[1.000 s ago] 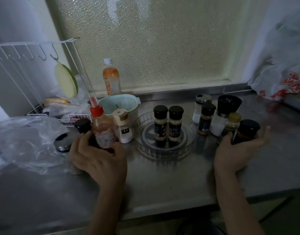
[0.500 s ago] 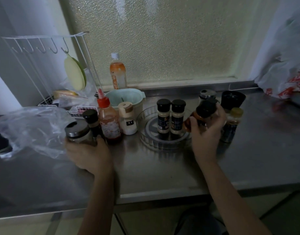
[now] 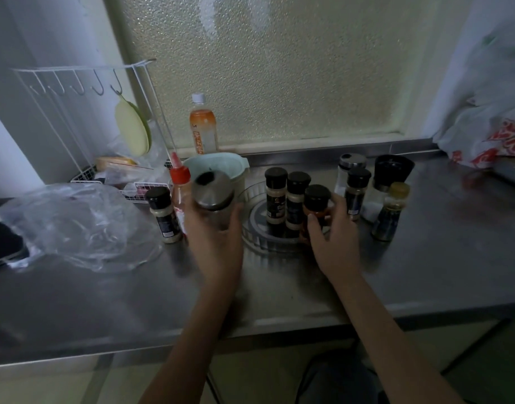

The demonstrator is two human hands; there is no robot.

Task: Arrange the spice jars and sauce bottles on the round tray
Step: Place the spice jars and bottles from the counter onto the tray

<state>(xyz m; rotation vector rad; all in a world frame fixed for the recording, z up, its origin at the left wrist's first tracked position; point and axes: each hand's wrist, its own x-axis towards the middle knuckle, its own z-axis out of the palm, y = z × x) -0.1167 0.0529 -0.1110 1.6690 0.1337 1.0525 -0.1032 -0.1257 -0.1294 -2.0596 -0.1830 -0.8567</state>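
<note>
This is a home kitchen. A steel tabletop [image 3: 425,272] runs under a frosted glass window [image 3: 279,68] in the upper middle of the frame. At the left, a white wire rack [image 3: 75,91] with hooks carries a pale green lid [image 3: 132,126]. Spice jars [image 3: 275,196], a red-capped sauce bottle [image 3: 179,193] and a drink bottle [image 3: 202,126] stand in the centre. A plastic shopping bag [image 3: 483,135] lies at the right edge, and a clear one [image 3: 75,225] at the left.
</note>
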